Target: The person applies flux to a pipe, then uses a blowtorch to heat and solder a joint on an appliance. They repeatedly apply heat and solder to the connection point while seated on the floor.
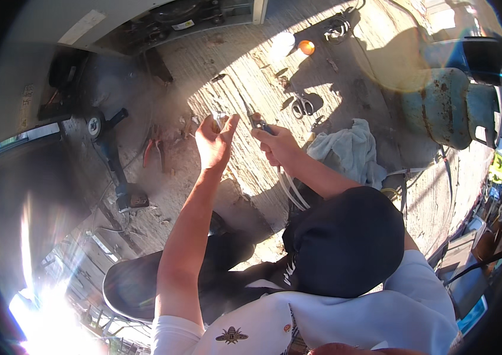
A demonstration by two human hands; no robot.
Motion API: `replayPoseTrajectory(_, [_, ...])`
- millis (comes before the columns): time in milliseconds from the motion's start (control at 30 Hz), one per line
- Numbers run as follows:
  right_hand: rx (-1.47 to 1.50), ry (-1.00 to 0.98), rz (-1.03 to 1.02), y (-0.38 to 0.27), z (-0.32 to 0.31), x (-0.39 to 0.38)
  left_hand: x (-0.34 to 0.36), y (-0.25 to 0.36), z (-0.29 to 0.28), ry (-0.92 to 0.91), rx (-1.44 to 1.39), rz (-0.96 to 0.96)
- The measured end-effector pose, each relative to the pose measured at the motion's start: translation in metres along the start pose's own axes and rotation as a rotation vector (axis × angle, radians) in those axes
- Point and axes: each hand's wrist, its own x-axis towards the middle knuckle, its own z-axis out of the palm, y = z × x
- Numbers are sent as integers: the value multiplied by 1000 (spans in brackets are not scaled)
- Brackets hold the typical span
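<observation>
My left hand (214, 145) pinches a small silvery-white piece (220, 118) between thumb and fingers; its exact kind is too small to tell. Just to the right, my right hand (280, 145) is closed around the grip of a gas torch (261, 124). The torch's thin tube points up and away, and its pale twin hoses (289, 188) hang below the hand. Both hands are above a worn wooden floor (236, 83), a short gap between them. A pair of scissors (302, 106) lies beyond my right hand, and red-handled pliers (153, 152) lie left of my left hand.
A pale rag (348, 151) lies right of my right forearm. An angle grinder (112, 157) rests at the left. A rusty green gas cylinder (440, 109) lies at the right. A white container (282, 44) and an orange cap (306, 47) are at the far side, near an opened metal cabinet (103, 21).
</observation>
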Motion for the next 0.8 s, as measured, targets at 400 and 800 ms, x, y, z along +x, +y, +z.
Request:
replayPoseTrajectory(400, [54,-2,-59,-1,11,15,78,5,12,404,323,-288])
replayPoseTrajectory(800, [6,113,-286,11,11,45,83,-20,24,404,160,-364])
